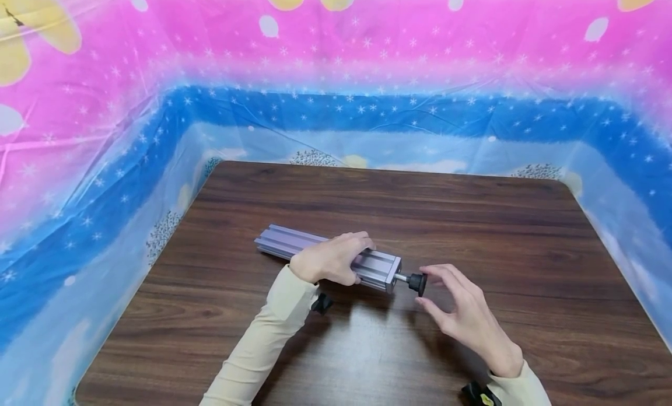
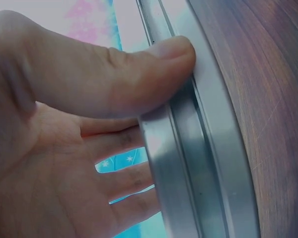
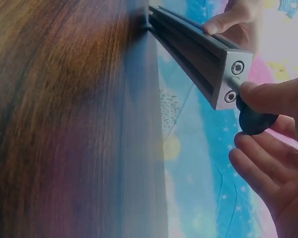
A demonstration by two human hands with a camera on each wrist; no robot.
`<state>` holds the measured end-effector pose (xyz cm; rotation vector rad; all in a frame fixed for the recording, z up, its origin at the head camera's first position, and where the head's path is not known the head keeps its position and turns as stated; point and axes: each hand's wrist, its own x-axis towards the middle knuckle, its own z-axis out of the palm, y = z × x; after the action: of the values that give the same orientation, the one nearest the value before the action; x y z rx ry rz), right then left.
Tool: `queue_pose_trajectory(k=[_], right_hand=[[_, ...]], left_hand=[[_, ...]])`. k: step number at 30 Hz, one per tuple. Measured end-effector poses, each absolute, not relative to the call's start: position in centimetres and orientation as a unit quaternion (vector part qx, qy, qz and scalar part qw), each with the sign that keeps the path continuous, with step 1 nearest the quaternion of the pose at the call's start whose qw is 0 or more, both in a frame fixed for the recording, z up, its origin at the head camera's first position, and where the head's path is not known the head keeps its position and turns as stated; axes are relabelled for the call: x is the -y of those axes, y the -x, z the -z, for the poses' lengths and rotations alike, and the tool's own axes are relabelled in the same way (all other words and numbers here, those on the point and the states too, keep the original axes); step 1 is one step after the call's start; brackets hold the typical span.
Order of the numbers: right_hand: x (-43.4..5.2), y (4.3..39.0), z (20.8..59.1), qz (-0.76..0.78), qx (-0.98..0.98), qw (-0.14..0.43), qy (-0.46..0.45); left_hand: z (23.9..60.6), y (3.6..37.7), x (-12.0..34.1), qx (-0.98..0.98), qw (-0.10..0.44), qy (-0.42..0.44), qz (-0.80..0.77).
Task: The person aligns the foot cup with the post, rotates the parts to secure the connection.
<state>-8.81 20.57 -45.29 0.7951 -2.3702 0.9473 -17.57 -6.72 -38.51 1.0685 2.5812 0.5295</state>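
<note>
A silver aluminium extrusion (image 1: 283,240) with grooved sides lies slanted over the table. Its left end is down by the wood, and the right end appears raised in the right wrist view. My left hand (image 1: 333,259) grips it near the right end, thumb (image 2: 139,74) on one side and fingers across the other. From the end face, between two bolts, sticks out the threaded stem of a black levelling foot (image 1: 417,283). Thumb and index finger of my right hand (image 1: 467,307) are at the rim of this foot, the other fingers spread behind.
The dark wood-grain table (image 1: 472,219) has rounded corners. A pink and blue patterned cloth (image 1: 367,111) hangs around its back and sides. Black straps with camera mounts sit at both wrists.
</note>
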Motion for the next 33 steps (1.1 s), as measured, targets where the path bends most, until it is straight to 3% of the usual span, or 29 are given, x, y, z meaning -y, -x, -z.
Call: queue_pose_trajectory(k=[10, 18, 25, 33], right_hand=[[-20.33, 8.85, 45.64, -0.315, 0.881, 0.241, -0.259], [-20.39, 8.68, 45.44, -0.335, 0.879, 0.210, -0.267], [-20.35, 9.02, 45.29, -0.347, 0.840, 0.259, -0.327], [-20.51, 8.89, 45.39, -0.337, 0.858, 0.251, -0.296]], left_hand=[[38.66, 17.47, 6.86, -0.899, 0.155, -0.365, -0.185], [38.51, 17.52, 6.92, -0.898, 0.153, -0.365, -0.193], [38.28, 17.52, 6.97, -0.896, 0.151, -0.369, -0.196], [38.30, 17.52, 6.95, -0.897, 0.153, -0.369, -0.192]])
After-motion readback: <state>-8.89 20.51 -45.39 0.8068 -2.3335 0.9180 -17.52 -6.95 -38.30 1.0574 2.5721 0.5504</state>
